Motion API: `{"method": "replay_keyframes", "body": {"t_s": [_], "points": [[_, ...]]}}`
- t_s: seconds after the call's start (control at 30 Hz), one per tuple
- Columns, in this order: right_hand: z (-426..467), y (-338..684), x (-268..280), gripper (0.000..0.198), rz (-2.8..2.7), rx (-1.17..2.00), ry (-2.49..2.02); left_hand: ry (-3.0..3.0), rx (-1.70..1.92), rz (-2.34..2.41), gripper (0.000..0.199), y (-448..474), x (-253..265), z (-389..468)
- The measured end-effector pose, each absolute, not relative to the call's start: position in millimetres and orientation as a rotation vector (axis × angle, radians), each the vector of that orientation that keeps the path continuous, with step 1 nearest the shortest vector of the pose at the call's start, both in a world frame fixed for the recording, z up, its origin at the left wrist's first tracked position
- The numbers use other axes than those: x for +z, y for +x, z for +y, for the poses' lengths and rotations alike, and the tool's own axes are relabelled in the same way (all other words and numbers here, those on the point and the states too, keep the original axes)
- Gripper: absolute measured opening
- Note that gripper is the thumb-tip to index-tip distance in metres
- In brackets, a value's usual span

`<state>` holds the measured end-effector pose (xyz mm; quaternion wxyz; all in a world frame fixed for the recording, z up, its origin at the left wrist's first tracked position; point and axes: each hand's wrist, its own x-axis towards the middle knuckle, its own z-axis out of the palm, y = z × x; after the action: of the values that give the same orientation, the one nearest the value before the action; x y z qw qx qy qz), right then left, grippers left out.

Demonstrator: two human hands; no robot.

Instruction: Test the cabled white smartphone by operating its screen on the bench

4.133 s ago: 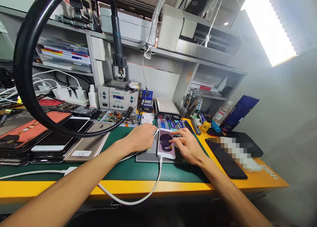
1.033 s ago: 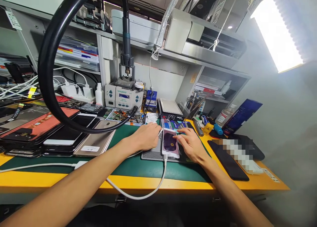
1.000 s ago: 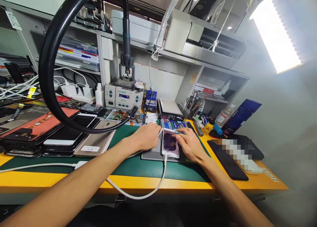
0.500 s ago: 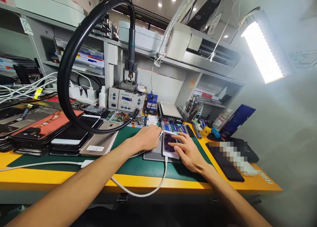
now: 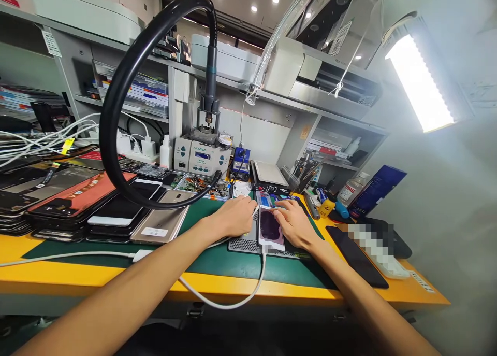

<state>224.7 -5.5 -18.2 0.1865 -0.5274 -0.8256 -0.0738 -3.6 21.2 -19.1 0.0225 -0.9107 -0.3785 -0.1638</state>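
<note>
Your yellow bench carries a green mat before you and, to your right, a flat black panel and a yellow bottle.

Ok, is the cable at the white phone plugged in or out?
In, it seems: the white cable runs up to the bottom edge of the white phone, with no gap showing.

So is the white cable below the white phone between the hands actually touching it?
Touching. The head view shows the plug of the white cable meeting the bottom edge of the white phone, no gap visible.
</note>
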Motion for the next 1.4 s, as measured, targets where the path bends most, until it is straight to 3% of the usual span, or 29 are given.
{"method": "replay_keyframes", "body": {"t_s": [0.33, 0.83, 1.13, 1.4], "points": [[-30.1, 229.6, -24.3, 0.035, -2.371, -0.100, -1.119, -2.841, -0.524, -1.223, 0.033, -2.9, -21.7, 24.3], [-7.0, 224.3, -18.1, 0.049, -2.336, -0.247, -1.573, -2.836, -0.513, -1.201, 0.034, -2.3, -20.3, 23.1], [-32.8, 223.3, -18.6, 0.041, -2.449, -0.092, -1.257, -2.830, -0.521, -1.194, 0.033, -2.6, -21.7, 23.8], [-49.1, 250.8, -24.6, 0.039, -2.335, -0.009, -1.270, -2.840, -0.501, -1.176, 0.034, -2.3, -22.3, 24.8]]}}
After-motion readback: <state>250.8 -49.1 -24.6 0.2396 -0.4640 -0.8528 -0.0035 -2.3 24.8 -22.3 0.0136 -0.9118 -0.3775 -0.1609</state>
